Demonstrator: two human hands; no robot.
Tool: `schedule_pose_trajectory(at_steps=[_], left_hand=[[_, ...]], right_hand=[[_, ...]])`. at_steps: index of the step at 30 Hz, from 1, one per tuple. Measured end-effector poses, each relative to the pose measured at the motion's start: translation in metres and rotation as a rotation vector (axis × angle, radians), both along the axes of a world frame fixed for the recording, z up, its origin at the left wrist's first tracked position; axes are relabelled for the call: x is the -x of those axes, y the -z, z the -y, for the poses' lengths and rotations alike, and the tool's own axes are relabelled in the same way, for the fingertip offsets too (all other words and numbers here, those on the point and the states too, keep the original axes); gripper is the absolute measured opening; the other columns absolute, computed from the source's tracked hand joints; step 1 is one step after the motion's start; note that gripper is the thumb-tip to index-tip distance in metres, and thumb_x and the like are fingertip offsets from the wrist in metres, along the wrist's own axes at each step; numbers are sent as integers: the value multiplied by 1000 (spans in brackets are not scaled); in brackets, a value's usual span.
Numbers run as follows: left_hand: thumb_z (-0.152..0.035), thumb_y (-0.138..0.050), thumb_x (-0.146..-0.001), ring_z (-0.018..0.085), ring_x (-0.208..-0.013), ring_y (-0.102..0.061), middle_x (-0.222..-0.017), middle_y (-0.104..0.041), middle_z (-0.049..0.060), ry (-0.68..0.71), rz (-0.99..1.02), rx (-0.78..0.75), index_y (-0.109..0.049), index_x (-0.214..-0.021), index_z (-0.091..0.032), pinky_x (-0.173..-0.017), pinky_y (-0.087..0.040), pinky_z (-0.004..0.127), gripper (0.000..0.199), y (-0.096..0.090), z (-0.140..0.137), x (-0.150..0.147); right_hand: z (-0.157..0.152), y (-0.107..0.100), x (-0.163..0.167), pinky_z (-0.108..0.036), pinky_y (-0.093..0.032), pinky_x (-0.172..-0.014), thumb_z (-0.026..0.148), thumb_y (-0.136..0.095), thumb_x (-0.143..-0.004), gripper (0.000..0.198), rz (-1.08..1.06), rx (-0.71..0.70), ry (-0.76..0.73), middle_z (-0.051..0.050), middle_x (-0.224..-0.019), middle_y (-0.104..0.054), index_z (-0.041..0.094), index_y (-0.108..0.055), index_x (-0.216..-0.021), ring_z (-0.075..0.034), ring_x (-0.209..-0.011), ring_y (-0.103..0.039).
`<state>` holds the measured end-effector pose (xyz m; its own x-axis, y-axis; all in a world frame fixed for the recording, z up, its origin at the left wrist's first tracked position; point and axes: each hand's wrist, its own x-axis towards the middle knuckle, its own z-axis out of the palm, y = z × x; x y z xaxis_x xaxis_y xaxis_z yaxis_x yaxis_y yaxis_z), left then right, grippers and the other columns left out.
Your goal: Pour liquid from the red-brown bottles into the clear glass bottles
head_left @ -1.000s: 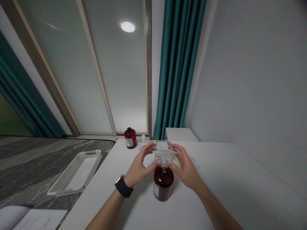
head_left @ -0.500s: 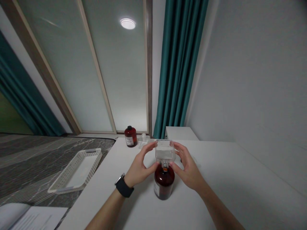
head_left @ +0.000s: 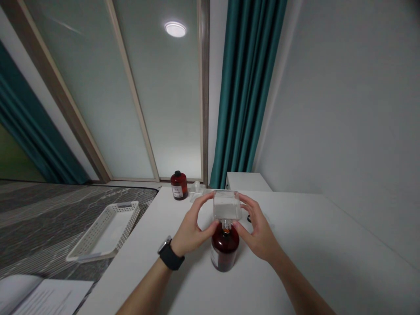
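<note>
Both of my hands grip a clear square bottle (head_left: 226, 205), turned upside down. Its neck points down at the mouth of a brown bottle (head_left: 225, 251) that stands upright on the white table (head_left: 262, 280) with a pale label on its side. My left hand (head_left: 193, 232) closes on the clear bottle from the left, thumb near its neck; a dark-banded watch is on that wrist. From the right, my right hand (head_left: 257, 229) holds it the same way. Whether the two necks touch or sit one inside the other, I cannot tell.
A second brown bottle (head_left: 179, 185), capped in black, stands at the table's far left corner beside another clear bottle (head_left: 197, 190). A small dark ring-like object (head_left: 249, 218) lies behind my right hand. Left of the table are a white basket (head_left: 78, 253) and an open book (head_left: 49, 297).
My hands keep the inverted clear bottle over the brown one, almost unmoved. The view has shifted very slightly, and more of the dark object behind my right hand shows.
</note>
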<state>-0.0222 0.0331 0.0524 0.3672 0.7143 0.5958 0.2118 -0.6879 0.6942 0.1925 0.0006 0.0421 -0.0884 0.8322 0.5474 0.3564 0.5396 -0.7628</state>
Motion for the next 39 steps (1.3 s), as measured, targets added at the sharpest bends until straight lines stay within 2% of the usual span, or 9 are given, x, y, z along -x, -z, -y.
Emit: schedule_pose_trajectory(at_steps=[11, 22, 30, 39], left_hand=[[-19, -66, -86, 31, -133, -46, -147, -47, 12, 8, 2, -20, -38, -144, -25, -116, -34, 52, 65, -2, 1, 0], [-18, -65, -85, 31, -133, -47, -148, -46, 12, 18, 15, -9, -37, -145, -25, -115, -35, 52, 66, -4, 3, -1], [-17, -65, -86, 30, -134, -46, -149, -45, 12, 28, 27, -10, -36, -145, -26, -115, -35, 52, 67, -4, 2, -1], [-16, -65, -85, 31, -136, -45, -150, -44, 12, 25, 30, -19, -35, -145, -26, -116, -34, 52, 68, -4, 2, -1]], right_hand=[[2, -3, 2, -53, -43, -107, 24, -60, -89, 61, 5, -41, -8, -9, -150, -43, 33, -35, -144, -30, -126, -52], [1, -5, 3, -52, -44, -108, 19, -59, -88, 61, -2, -125, -28, -9, -150, -41, 31, -36, -143, -30, -136, -43], [3, -7, 3, -53, -46, -105, 19, -59, -88, 61, 26, -104, 1, -10, -150, -42, 32, -35, -143, -30, -132, -48], [3, -8, 3, -53, -45, -106, 18, -58, -88, 62, 19, -118, -5, -10, -150, -41, 32, -35, -143, -30, -133, -47]])
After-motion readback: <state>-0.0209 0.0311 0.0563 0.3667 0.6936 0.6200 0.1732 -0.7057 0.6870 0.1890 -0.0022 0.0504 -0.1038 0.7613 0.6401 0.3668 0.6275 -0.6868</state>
